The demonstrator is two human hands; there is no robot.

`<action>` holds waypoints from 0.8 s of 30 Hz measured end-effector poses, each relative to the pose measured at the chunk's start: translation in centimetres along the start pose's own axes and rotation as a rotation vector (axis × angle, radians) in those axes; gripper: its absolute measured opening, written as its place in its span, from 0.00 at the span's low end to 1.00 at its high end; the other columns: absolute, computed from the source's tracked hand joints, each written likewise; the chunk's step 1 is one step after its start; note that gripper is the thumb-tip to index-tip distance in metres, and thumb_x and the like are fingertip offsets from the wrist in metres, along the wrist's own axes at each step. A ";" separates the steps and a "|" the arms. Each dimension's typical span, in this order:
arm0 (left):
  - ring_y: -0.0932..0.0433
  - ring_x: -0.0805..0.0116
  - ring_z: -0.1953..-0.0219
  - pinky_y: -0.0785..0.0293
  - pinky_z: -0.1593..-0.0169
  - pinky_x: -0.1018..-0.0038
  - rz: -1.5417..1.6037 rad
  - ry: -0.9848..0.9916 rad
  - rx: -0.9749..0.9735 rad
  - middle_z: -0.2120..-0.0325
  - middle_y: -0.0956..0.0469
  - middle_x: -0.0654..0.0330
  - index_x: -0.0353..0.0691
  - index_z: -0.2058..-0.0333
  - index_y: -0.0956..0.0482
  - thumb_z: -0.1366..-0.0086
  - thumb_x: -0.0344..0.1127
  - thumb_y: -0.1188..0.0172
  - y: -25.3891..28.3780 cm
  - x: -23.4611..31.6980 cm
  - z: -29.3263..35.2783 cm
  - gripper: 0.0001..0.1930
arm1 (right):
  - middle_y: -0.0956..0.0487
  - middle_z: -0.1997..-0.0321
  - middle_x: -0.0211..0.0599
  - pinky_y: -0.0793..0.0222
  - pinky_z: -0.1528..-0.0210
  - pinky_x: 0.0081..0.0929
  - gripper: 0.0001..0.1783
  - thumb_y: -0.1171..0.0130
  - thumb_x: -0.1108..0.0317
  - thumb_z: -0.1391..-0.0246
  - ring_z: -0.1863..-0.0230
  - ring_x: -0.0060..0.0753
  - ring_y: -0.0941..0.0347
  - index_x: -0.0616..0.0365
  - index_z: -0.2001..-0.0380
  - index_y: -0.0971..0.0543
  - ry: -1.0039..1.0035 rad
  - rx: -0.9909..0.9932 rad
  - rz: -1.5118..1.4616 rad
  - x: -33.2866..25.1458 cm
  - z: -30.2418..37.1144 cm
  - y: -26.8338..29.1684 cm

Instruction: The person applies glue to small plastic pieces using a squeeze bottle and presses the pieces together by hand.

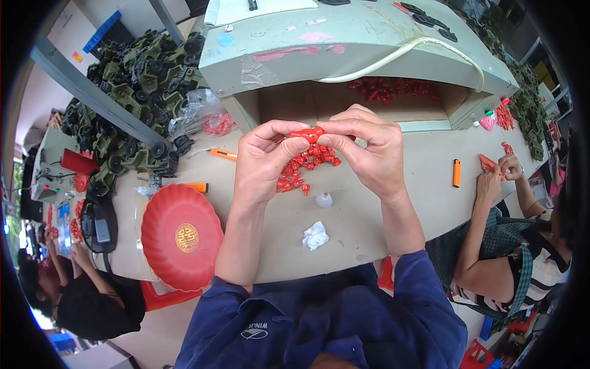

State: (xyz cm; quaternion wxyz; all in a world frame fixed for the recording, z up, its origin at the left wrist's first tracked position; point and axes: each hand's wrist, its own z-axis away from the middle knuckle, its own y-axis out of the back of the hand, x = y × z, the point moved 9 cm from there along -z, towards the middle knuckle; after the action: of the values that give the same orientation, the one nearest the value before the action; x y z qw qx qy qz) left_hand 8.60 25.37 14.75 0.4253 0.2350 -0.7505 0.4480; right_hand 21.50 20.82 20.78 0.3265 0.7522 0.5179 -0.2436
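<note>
Hands, left hand [265, 161] and right hand [364, 147], pinch one small red plastic part [308, 133] between closed fingertips above a red parts pile [303, 166], seemingly mid-assembly, needing careful alignment next.

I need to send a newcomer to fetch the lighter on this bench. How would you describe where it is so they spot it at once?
Start at the big grey-green machine housing on the beige table. Below its right end, right of the right hand, an orange lighter stands alone. Unlike the orange cutters on the left, it is short and blunt.
</note>
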 end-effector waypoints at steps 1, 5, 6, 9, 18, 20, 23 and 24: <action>0.23 0.72 0.66 0.24 0.61 0.78 -0.008 0.005 0.004 0.68 0.23 0.54 0.30 0.65 0.25 0.46 0.21 0.42 0.1 -0.1 0.0 0.08 | 0.23 0.79 0.36 0.36 0.75 0.21 0.09 0.37 0.79 0.65 0.77 0.27 0.30 0.63 0.74 0.19 0.008 0.000 -0.001 0.0 0.0 0.0; 0.23 0.72 0.66 0.24 0.61 0.78 -0.014 0.001 0.002 0.68 0.23 0.54 0.30 0.65 0.25 0.46 0.21 0.42 0.0 0.1 0.0 0.08 | 0.23 0.79 0.36 0.36 0.75 0.21 0.09 0.37 0.79 0.65 0.77 0.26 0.30 0.63 0.74 0.19 0.010 -0.012 -0.005 -0.1 -0.1 0.0; 0.23 0.72 0.66 0.24 0.61 0.78 -0.020 0.000 0.008 0.68 0.23 0.54 0.30 0.65 0.25 0.46 0.21 0.42 -0.1 0.1 0.0 0.08 | 0.23 0.79 0.36 0.36 0.75 0.21 0.09 0.37 0.79 0.65 0.77 0.26 0.30 0.63 0.74 0.19 0.011 -0.011 -0.005 -0.1 -0.2 0.0; 0.23 0.72 0.66 0.24 0.60 0.78 -0.041 -0.018 0.006 0.68 0.23 0.54 0.30 0.65 0.25 0.46 0.21 0.42 -0.2 0.4 0.1 0.08 | 0.23 0.79 0.36 0.36 0.75 0.21 0.09 0.37 0.80 0.65 0.77 0.26 0.30 0.62 0.74 0.19 0.047 -0.010 0.010 -0.3 -0.2 0.0; 0.23 0.73 0.66 0.24 0.61 0.79 -0.094 -0.096 0.007 0.68 0.23 0.54 0.30 0.65 0.25 0.46 0.21 0.42 -0.3 1.2 0.2 0.08 | 0.23 0.77 0.35 0.37 0.75 0.19 0.12 0.37 0.82 0.66 0.76 0.25 0.31 0.62 0.72 0.19 0.095 -0.028 0.016 -0.6 -0.2 -0.2; 0.24 0.73 0.66 0.24 0.61 0.79 -0.102 -0.104 0.010 0.68 0.23 0.55 0.30 0.65 0.25 0.46 0.21 0.42 -0.3 1.4 0.3 0.09 | 0.23 0.77 0.35 0.37 0.76 0.19 0.12 0.37 0.82 0.66 0.76 0.25 0.31 0.61 0.72 0.19 0.123 -0.023 0.028 -0.7 -0.2 -0.2; 0.24 0.73 0.66 0.24 0.60 0.79 -0.088 -0.102 0.012 0.68 0.23 0.54 0.30 0.65 0.25 0.46 0.21 0.42 -0.3 1.3 0.3 0.08 | 0.23 0.78 0.35 0.37 0.76 0.19 0.12 0.37 0.82 0.67 0.76 0.26 0.31 0.61 0.72 0.19 0.159 -0.025 0.028 -0.8 -0.3 -0.2; 0.24 0.73 0.67 0.25 0.61 0.79 -0.104 -0.100 0.013 0.68 0.23 0.55 0.30 0.65 0.25 0.46 0.21 0.42 -0.2 1.2 0.2 0.08 | 0.23 0.78 0.35 0.37 0.76 0.19 0.12 0.37 0.82 0.67 0.76 0.26 0.31 0.61 0.72 0.19 0.157 -0.025 0.027 -0.8 -0.3 -0.2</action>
State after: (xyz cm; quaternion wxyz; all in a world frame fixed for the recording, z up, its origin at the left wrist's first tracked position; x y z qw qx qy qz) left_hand 8.02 25.09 15.86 0.4087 0.2984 -0.7545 0.4179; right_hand 21.05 20.59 21.47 0.2975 0.7719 0.5347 -0.1726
